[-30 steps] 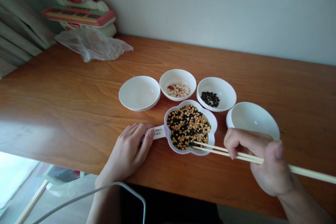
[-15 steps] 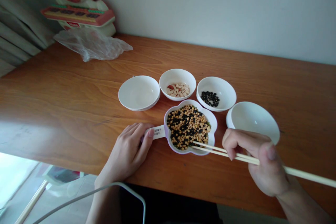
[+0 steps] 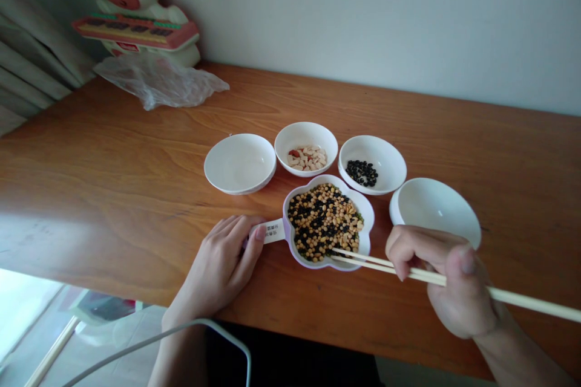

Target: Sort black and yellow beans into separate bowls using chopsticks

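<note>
My left hand (image 3: 227, 260) is closed on the labelled handle of a flower-shaped scoop (image 3: 365, 217), white with a purple rim, resting on the table. Mixed beans (image 3: 324, 221), black and yellowish with a few green at the edges, cover its bottom. In my right hand (image 3: 449, 281) is a pair of pale chopsticks (image 3: 385, 266), their tips inside the scoop at its near edge, among the beans. Whether the tips grip a bean is too small to tell. Behind the scoop, one white bowl (image 3: 324, 133) holds pale and reddish pieces, another (image 3: 393, 160) black beans.
An empty white bowl (image 3: 238, 160) stands at the left of the row. A further white bowl (image 3: 445, 208) sits right, partly behind my right hand. A crumpled plastic bag (image 3: 158, 81) and a rabbit-shaped toy keyboard (image 3: 140, 30) are at the back left. A grey cable (image 3: 158, 335) crosses my left forearm.
The view has shifted very slightly. The chopstick tips have moved a little apart inside the scoop; both hands keep their holds.
</note>
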Motion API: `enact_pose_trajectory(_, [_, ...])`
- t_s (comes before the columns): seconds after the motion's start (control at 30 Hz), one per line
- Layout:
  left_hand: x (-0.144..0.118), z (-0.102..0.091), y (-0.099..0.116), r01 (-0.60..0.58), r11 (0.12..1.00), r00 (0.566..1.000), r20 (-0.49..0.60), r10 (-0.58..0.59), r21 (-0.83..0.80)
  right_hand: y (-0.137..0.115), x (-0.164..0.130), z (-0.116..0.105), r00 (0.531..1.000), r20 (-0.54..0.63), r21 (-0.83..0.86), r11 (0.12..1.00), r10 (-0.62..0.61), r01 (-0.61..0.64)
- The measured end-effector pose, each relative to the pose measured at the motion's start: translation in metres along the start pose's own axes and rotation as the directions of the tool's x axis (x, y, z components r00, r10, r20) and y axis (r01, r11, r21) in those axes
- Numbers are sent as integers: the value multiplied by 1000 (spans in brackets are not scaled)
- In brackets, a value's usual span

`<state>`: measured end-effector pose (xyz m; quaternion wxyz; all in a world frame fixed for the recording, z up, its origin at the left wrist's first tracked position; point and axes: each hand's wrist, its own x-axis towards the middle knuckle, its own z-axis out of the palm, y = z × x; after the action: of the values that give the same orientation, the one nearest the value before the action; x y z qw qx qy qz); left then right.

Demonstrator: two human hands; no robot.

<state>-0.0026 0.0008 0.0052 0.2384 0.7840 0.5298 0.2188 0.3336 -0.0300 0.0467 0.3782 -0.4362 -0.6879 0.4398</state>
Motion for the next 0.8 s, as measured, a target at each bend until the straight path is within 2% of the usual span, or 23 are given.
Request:
enact_pose_trajectory(0.27, [-1, 0, -1, 5, 1000, 1000, -7, -5, 6, -6, 0, 0, 999, -42, 5, 1000, -22, 22])
enact_pose_trajectory(0.57, [0, 0, 0, 0, 1000, 1000, -11, 0, 5, -22, 8, -3, 977, -195, 11, 996, -90, 94])
enact_pose_trajectory(0.67, [0, 0, 1, -3, 1000, 1000, -8, 3, 5, -17, -1, -11, 942, -313, -14, 993, -119, 120])
enact_pose_trajectory(0.73, [0, 0, 1, -6, 1000, 1000, -7, 6, 4, -6, -10, -23, 898, -404, -60, 985, -172, 161])
enact_pose_trajectory(0.77, [0, 0, 1, -8, 1000, 1000, -7, 8, 3, 1, -15, -30, 922, -355, -68, 988, -154, 139])
enact_pose_trajectory(0.8, [0, 0, 1, -10, 1000, 1000, -8, 10, 4, 9, -20, -38, 914, -363, -115, 982, -180, 148])
